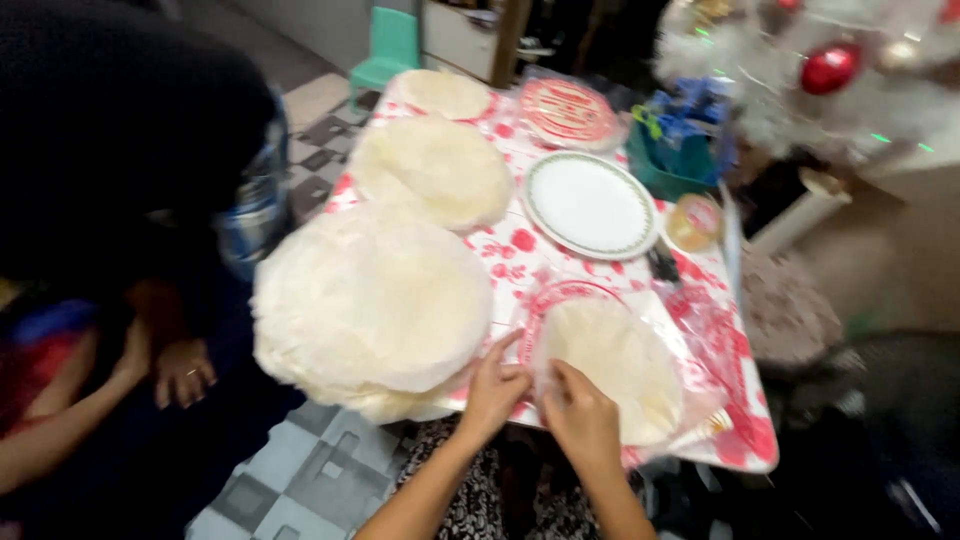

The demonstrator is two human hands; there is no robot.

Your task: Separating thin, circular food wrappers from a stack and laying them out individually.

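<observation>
Both my left hand [495, 390] and right hand [580, 415] pinch the open wrapper pack [620, 370] at the counter [520, 255] edge, three stacks [375, 300] already out, this one still packed.

Count: three loose stacks of round wrappers [372, 300], two bagged wrapper packs [610, 365], one white plate [590, 205], one teal basket [680, 160], one teal chair [390, 50].

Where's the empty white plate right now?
The white plate sits at the table's middle-right in the head view, between the middle wrapper stack and the teal container.
</observation>
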